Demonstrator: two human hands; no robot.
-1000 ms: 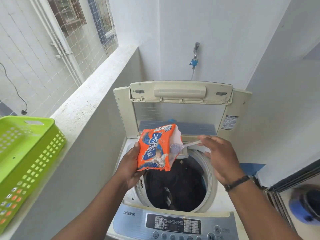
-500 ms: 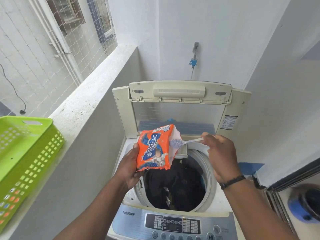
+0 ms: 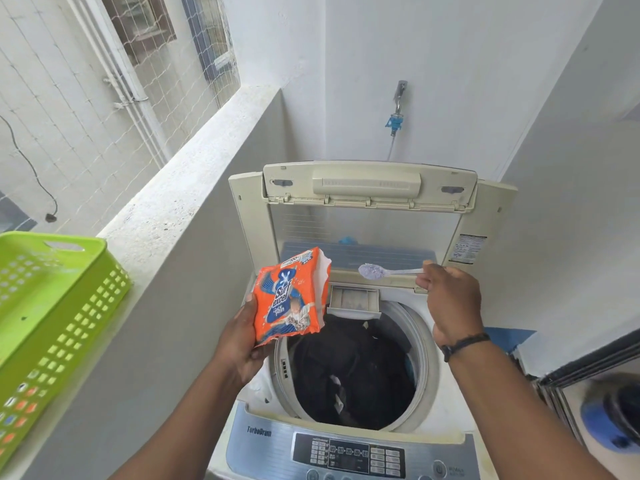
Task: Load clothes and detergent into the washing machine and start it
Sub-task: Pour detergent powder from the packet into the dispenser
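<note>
Top-loading washing machine, lid stood up against the back wall, drum mouth open with dark clothes already inside. Right hand pinches the tail of a white plastic spoon between thumb and curled fingers; the spoon's long axis runs near level, left-to-right, bowl end pointing toward the person's left and heaped with pale bluish detergent powder. Left hand grips the orange Surf Excel packet from below and behind, fingers wrapped round its lower edge, torn mouth up and tilted toward the spoon. Spoon bowl sits clear of the packet, just right of its open top. The relation that matters: the pulled-out detergent drawer lies directly below and slightly toward the person from the spoon bowl, at the back rim of the drum, nearer the right hand than the left. Judgement: next move is a short drop and a roll of the wrist to tip powder into the drawer; the heap is loose, so any tilt along the way risks spilling onto the lid ledge or clothes. Green basket rests on the wall ledge at far left. Control panel untouched in the foreground.
</note>
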